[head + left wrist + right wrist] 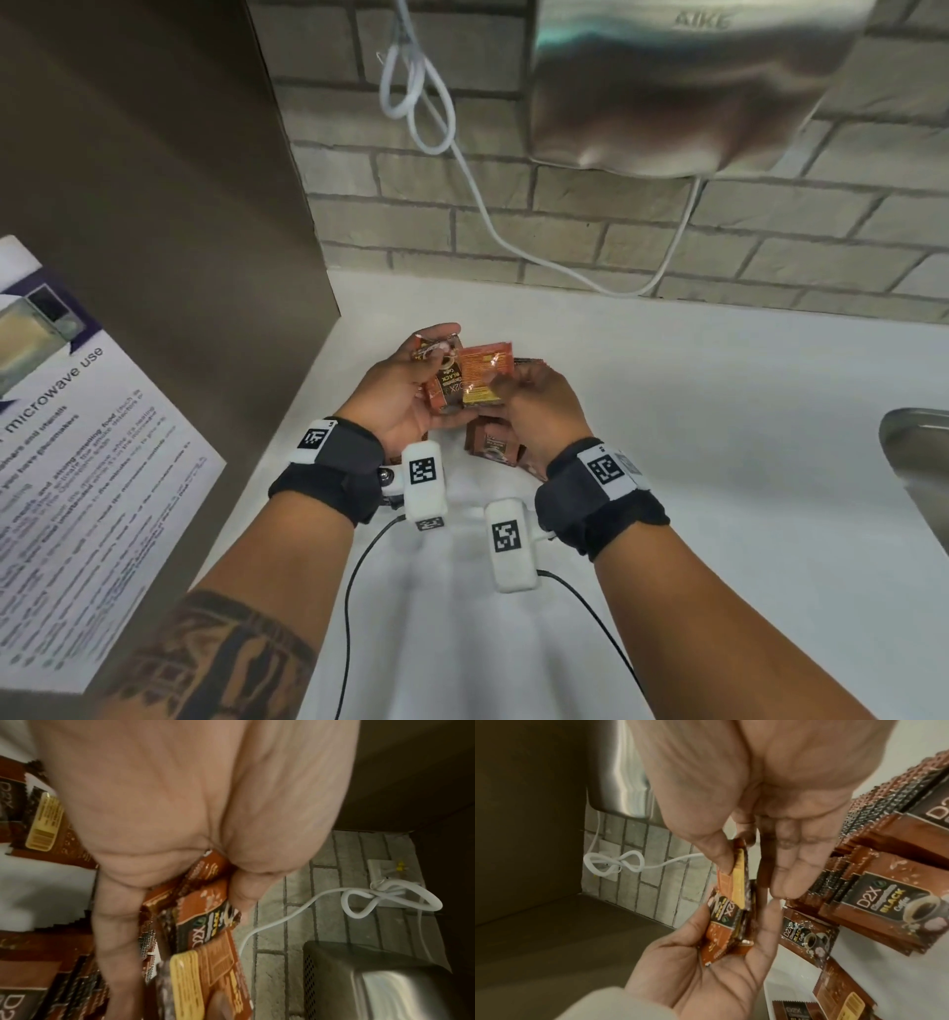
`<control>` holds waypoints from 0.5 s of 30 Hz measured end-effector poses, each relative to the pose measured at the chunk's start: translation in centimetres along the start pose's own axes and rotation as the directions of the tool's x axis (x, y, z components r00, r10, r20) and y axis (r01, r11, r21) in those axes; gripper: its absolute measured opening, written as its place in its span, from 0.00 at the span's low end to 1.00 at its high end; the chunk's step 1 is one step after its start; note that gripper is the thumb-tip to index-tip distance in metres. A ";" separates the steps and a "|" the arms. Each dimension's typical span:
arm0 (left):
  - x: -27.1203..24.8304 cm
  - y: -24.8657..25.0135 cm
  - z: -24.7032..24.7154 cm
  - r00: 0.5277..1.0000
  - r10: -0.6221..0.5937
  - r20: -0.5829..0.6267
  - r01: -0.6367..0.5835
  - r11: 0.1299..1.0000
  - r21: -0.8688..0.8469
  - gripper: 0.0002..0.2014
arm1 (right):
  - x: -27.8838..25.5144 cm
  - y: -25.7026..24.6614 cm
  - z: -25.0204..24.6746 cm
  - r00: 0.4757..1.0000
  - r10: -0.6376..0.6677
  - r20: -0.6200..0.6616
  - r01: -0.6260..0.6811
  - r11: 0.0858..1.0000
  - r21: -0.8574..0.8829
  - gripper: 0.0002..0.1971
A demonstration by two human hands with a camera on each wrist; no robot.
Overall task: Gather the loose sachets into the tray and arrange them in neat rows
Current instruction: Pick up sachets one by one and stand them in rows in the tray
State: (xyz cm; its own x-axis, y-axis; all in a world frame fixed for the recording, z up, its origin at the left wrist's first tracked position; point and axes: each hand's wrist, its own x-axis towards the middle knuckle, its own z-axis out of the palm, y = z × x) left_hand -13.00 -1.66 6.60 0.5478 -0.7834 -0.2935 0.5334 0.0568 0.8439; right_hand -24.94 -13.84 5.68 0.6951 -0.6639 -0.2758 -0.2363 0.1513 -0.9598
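My left hand grips a small stack of orange-brown coffee sachets above the white counter, thumb on top and fingers underneath; they also show in the left wrist view as sachets. My right hand pinches one sachet with a yellow label between thumb and fingers, edge-on against that stack. More "D2X Black Coffee" sachets lie overlapped in a row below the hands, seen also as sachets. I cannot tell the tray from the white counter.
A steel hand dryer hangs on the brick wall with a looped white cable. A brown panel bearing a microwave notice bounds the left. A metal sink edge sits right of the white counter.
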 end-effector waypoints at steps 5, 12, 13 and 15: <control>-0.2 -0.2 -0.2 0.998 0.052 -0.045 -0.046 0.990 0.133 0.13 | -0.3 -0.3 0.5 0.980 -0.185 -0.078 0.156 0.945 -0.289 0.07; -0.8 0.3 0.3 0.996 0.075 0.056 -0.083 0.985 0.154 0.14 | -1.5 -0.9 1.8 0.960 -0.246 0.131 0.278 0.881 -0.384 0.13; -0.9 0.4 0.2 0.995 0.073 0.062 -0.083 0.983 0.162 0.14 | -1.5 -0.8 1.8 0.963 -0.233 0.137 0.269 0.880 -0.393 0.15; -1.1 0.6 0.0 0.995 0.071 0.070 -0.084 0.976 0.199 0.15 | -1.8 -0.9 1.5 0.961 -0.247 0.127 0.277 0.878 -0.390 0.12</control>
State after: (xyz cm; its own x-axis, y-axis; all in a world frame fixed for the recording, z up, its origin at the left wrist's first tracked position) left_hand -13.31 -0.81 7.42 0.5375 -0.8190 -0.2005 0.3465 -0.0023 0.9381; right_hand -24.92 -11.68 6.92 0.8121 -0.5825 -0.0348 -0.2801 -0.3367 -0.8990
